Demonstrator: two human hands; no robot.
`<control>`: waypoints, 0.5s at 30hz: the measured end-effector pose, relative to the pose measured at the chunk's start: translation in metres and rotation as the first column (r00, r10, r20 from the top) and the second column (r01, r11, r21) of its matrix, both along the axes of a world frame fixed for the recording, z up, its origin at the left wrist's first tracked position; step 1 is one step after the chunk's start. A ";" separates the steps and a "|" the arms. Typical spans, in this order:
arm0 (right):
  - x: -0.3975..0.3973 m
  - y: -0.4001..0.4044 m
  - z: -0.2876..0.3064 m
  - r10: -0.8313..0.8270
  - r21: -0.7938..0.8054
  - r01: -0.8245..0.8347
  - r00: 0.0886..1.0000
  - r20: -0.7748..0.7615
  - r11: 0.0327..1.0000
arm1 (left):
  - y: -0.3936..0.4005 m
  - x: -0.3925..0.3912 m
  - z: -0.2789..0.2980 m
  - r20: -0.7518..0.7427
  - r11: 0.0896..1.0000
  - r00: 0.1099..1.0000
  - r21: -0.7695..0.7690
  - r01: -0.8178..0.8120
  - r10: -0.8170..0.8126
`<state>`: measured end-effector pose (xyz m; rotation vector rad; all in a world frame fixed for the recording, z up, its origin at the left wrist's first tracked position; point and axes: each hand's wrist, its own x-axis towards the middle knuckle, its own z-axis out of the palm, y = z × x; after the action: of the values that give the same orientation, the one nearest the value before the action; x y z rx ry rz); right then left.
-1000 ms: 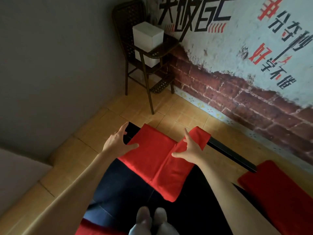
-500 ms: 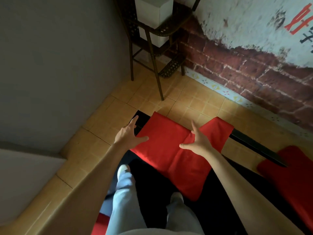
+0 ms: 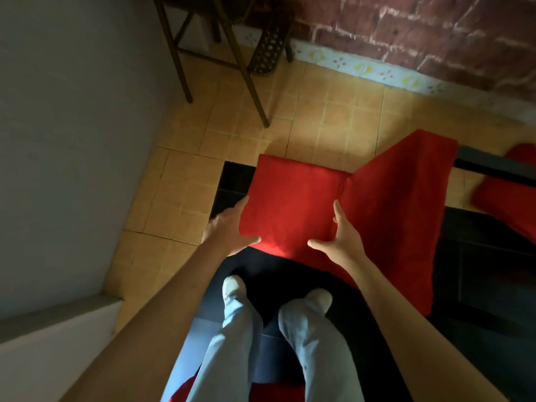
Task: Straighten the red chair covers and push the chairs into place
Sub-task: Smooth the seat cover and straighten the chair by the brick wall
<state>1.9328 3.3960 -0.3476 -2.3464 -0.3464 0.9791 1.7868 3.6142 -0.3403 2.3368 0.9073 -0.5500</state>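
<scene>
Step in hand: the red chair cover (image 3: pixel 293 198) is being squared on the chair back; the pushing-in is judged not yet begun.

Left grip: the left hand (image 3: pixel 229 230) is set at the cover's left edge, fingers straight along the side, thumb spread under the near corner. The grip is wide; nothing is pinched as far as can be seen.

Right grip: the right hand (image 3: pixel 340 237) lies on the cloth, fingers straight toward the fold, thumb spread leftward. This grip is also wide, with the cloth touched rather than clasped.

Where the cover lies: the flat panel sits between the two grips; a second panel (image 3: pixel 406 204) runs off beyond the right grip, angled and hanging lower, with a crease just ahead of the right fingertips.

How it is best done: the panel should be held steady at the left grip while the cloth is smoothed outward from the right grip across the crease, so that the angled panel is brought in line. Both edges should be drawn evenly; a pull from one side alone would likely skew it.

Risk: the cloth looks loose and may slide off the black frame (image 3: pixel 235 181) ahead of the left grip.

Nearby: another red cushion (image 3: pixel 504 198) lies well beyond the right grip, and the legs of a dark rattan stand (image 3: pixel 249 79) rise far ahead of both.
</scene>
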 end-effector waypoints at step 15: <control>-0.079 -0.040 -0.304 -0.347 -0.138 0.325 0.919 -0.188 0.936 | -0.055 -0.038 -0.297 -0.080 0.993 0.989 0.007 -0.121 0.121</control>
<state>1.8540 3.3559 -0.6517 -2.2628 0.1929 1.0794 1.7491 3.5591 -0.6369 2.2572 1.0797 -0.5962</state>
